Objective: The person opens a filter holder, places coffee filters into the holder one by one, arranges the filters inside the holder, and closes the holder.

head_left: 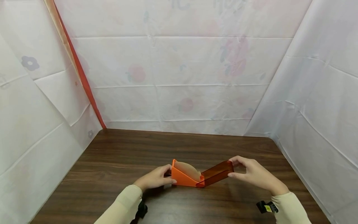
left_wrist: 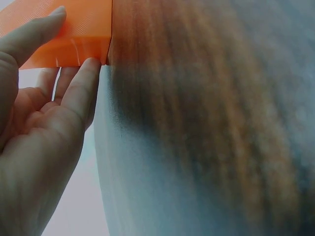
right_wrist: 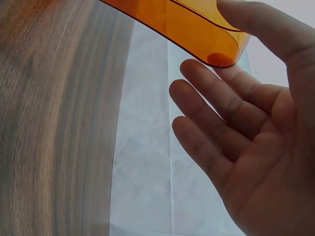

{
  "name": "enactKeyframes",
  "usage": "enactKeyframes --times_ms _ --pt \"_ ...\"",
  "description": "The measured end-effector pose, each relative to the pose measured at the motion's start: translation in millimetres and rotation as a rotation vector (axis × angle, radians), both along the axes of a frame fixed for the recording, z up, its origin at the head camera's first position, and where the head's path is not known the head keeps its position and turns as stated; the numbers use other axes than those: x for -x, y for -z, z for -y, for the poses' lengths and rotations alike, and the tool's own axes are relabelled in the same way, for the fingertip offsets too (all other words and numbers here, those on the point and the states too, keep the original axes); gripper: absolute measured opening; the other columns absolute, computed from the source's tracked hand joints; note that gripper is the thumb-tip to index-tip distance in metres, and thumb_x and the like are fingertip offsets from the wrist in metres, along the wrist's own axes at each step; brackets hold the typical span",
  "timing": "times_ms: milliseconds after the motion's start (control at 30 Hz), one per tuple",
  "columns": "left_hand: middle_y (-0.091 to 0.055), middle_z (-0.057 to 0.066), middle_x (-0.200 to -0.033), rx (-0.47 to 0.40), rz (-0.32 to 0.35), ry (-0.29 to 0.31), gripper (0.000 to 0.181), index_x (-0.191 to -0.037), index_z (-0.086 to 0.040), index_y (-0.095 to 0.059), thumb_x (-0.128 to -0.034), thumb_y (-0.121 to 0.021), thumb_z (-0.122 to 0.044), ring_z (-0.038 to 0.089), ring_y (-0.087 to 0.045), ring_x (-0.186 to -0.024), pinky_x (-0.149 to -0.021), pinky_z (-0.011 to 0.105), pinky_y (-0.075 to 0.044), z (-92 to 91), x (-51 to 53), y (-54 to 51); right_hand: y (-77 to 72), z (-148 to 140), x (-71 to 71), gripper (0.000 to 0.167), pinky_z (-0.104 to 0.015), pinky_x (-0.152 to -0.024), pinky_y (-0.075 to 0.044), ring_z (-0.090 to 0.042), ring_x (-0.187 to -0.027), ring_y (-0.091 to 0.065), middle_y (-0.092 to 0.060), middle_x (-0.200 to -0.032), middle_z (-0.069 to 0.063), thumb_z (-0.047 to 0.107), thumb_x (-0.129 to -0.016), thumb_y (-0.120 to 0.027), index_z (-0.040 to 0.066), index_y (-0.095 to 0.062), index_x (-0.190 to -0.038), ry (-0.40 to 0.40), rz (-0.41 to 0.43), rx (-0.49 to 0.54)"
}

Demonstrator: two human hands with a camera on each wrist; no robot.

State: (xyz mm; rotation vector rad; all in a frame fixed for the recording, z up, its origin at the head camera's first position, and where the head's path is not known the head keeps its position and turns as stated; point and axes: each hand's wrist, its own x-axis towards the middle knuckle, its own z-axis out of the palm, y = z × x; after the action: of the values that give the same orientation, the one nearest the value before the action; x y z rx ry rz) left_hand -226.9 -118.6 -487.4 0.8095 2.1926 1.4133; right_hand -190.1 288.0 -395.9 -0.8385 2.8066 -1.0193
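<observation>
An orange wedge-shaped box [head_left: 183, 178] sits on the table with its see-through amber lid [head_left: 217, 175] swung down to the right, joined or touching at the low end. Tan rounded sheets, resembling coffee filter papers [head_left: 188, 169], stand inside the box. My left hand [head_left: 154, 179] grips the tall left end, thumb on the near side; the left wrist view shows fingertips against the orange end wall [left_wrist: 83, 49]. My right hand [head_left: 253, 172] pinches the lid's far right end between thumb and index finger, and its other fingers are spread in the right wrist view.
The dark wood-grain table [head_left: 126, 149] runs back to a white printed sheet [head_left: 173, 102]. More white sheeting hangs along the left and right sides. A red strip [head_left: 84, 74] lines the left rear corner.
</observation>
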Motion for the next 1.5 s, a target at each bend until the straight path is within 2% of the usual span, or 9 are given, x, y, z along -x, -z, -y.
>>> enactKeyframes --times_ms 233,500,733,967,1167,1500 --pt "-0.065 -0.001 -0.111 0.002 -0.009 0.001 0.025 -0.113 -0.008 -0.057 -0.0953 -0.072 -0.018 0.015 -0.063 -0.107 -0.088 0.027 -0.051 -0.4 -0.1 0.2 -1.0 4.4 2.2 0.036 -0.036 -0.086 -0.053 -0.006 -0.099 -0.064 -0.068 -0.103 0.017 0.045 -0.090 -0.074 0.026 -0.063 -0.119 0.005 -0.010 -0.008" --pt "-0.065 -0.001 -0.111 0.001 -0.008 0.004 0.025 -0.114 -0.008 -0.057 -0.0955 -0.071 -0.019 0.015 -0.063 -0.108 -0.088 0.027 -0.051 -0.3 -0.1 -1.0 -5.8 11.4 5.8 0.039 -0.040 -0.089 -0.053 -0.005 -0.100 -0.064 -0.068 -0.104 0.018 0.047 -0.089 -0.074 0.026 -0.062 -0.120 -0.002 0.003 -0.003" --pt "-0.065 -0.001 -0.112 0.002 -0.013 0.003 0.026 -0.114 -0.009 -0.057 -0.0953 -0.071 -0.019 0.015 -0.063 -0.109 -0.089 0.027 -0.051 -0.3 -0.4 -0.2 -8.1 19.0 8.7 0.039 -0.036 -0.084 -0.054 -0.006 -0.099 -0.064 -0.067 -0.104 0.017 0.045 -0.090 -0.074 0.026 -0.062 -0.121 -0.016 -0.020 0.005" --pt "-0.065 -0.001 -0.112 0.002 -0.006 0.006 0.025 -0.114 -0.009 -0.057 -0.0959 -0.071 -0.019 0.015 -0.062 -0.109 -0.089 0.027 -0.051 -0.7 0.3 -0.4 -9.1 24.2 11.0 0.040 -0.037 -0.086 -0.053 -0.004 -0.099 -0.063 -0.067 -0.104 0.019 0.048 -0.089 -0.074 0.027 -0.062 -0.121 -0.031 -0.034 0.013" --pt "-0.065 -0.001 -0.113 0.002 -0.004 0.007 0.026 -0.115 -0.009 -0.057 -0.0960 -0.071 -0.020 0.015 -0.062 -0.110 -0.089 0.027 -0.051 -0.3 0.2 0.0 -10.1 29.1 13.4 0.040 -0.034 -0.083 -0.054 -0.005 -0.100 -0.064 -0.067 -0.105 0.018 0.046 -0.089 -0.074 0.026 -0.062 -0.122 -0.043 -0.038 0.025" --pt "-0.065 -0.001 -0.114 0.004 -0.005 0.009 0.026 -0.116 -0.008 -0.057 -0.0960 -0.071 -0.020 0.015 -0.062 -0.111 -0.090 0.028 -0.051 -0.7 0.7 0.3 -12.7 37.9 17.4 0.038 -0.035 -0.088 -0.052 -0.005 -0.098 -0.063 -0.066 -0.103 0.018 0.045 -0.090 -0.074 0.026 -0.062 -0.120 -0.079 -0.057 0.031"
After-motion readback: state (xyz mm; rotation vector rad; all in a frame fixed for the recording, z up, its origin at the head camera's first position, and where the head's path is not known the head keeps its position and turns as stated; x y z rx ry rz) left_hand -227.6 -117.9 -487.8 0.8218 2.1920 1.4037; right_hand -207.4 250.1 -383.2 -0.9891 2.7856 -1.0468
